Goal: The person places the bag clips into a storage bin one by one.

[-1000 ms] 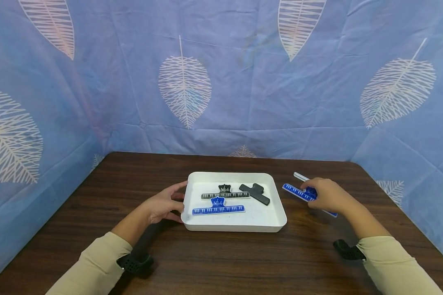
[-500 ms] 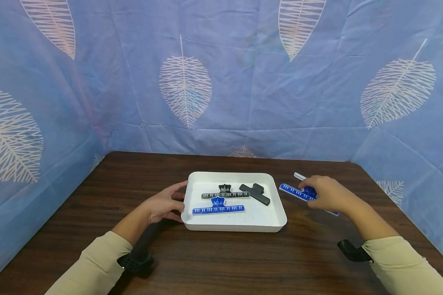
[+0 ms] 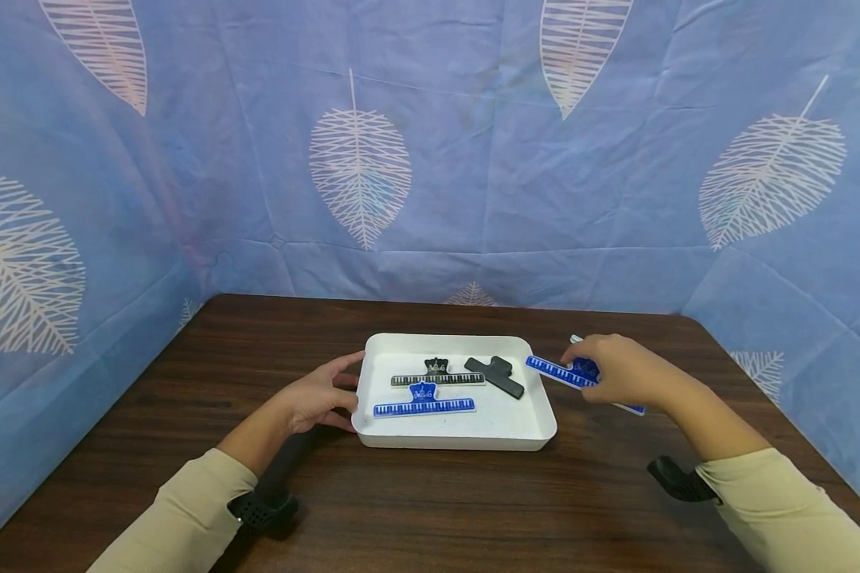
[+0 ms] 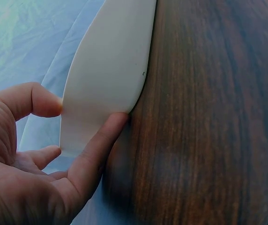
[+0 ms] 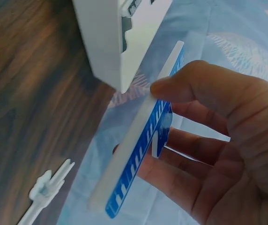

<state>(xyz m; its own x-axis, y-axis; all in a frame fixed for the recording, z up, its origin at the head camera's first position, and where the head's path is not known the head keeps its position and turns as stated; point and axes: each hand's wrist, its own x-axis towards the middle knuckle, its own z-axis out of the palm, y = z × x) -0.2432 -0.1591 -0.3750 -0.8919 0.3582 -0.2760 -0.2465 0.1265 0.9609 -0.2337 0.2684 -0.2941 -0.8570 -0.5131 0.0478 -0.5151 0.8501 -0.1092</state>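
In the head view, my right hand (image 3: 619,370) pinches a blue sheet-music clip with a piano-key pattern (image 3: 545,368). The clip's left end overlaps the tray's right rim there. Thumb and fingers (image 5: 171,86) hold it from both sides in the right wrist view, above the table. My left hand (image 3: 318,398) touches the left end of a white tray (image 3: 459,443) with spread fingers; the left wrist view shows fingertips against its wall (image 4: 101,79). Inside the tray lie another blue piano-key clip (image 3: 424,407), a black piano-key clip (image 3: 437,380) and a plain black clip (image 3: 498,376).
A white clip-like thing (image 5: 45,192) lies on the table, mostly hidden behind my right hand in the head view. The dark wooden table (image 3: 437,509) is backed by a blue leaf-print cloth (image 3: 437,199). Both wrists wear black bands.
My right hand has moved left and slightly up with the blue clip, bringing its end over the tray's right rim. The left hand and tray stay in place.
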